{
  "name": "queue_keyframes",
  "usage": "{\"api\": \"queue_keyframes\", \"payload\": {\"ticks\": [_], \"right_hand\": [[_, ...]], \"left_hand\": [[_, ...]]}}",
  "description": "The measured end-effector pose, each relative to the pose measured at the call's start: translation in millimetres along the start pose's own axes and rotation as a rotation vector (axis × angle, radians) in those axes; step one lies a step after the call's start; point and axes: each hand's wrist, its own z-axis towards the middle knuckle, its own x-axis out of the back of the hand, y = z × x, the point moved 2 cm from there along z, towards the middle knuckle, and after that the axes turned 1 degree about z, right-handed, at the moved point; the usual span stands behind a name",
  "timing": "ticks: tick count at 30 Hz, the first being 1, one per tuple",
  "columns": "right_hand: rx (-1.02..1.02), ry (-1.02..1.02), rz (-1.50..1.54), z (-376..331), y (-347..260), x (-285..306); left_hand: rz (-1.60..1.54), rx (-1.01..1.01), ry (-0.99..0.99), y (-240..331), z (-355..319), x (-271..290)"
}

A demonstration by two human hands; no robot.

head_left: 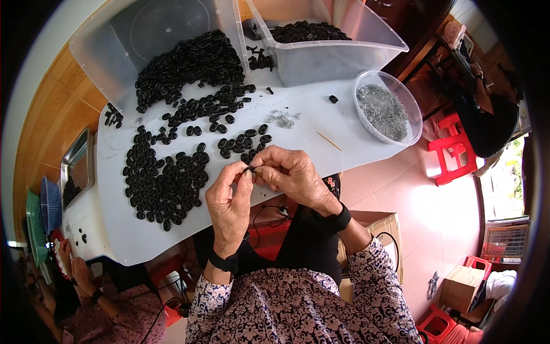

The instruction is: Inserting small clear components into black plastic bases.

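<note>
Over the near edge of the white table (321, 109), my left hand (230, 200) and my right hand (295, 176) meet fingertip to fingertip. Between them they pinch a small black plastic piece (248, 169), mostly covered by the fingers. Just beyond my fingers lies a loose group of black oval pieces (239, 141) with holes. To the left spreads a wider cluster of similar ovals (166, 183). A small heap of fine, clear or silvery bits (283, 118) sits farther back, and a thin wooden stick (329, 141) lies to the right.
At the back, a big black heap (192, 69) spills from a tipped clear bin (229, 14). Another clear bin (344, 60) holds black parts. A round tub (417, 123) of fine silvery bits stands at the right edge. Other people sit left and right, near red stools (452, 155).
</note>
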Motion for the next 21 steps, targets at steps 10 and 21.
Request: {"api": "queue_keyframes", "payload": {"ticks": [10, 21], "right_hand": [[0.099, 0.091, -0.142, -1.7, -2.5, -5.0], [0.118, 0.064, -0.183, -3.8, -1.7, -3.3]], "left_hand": [[-0.01, -0.022, 0.022, -2.1, 0.5, 0.6], [0.187, -0.218, 0.011, 9.0, 1.0, 2.8]]}}
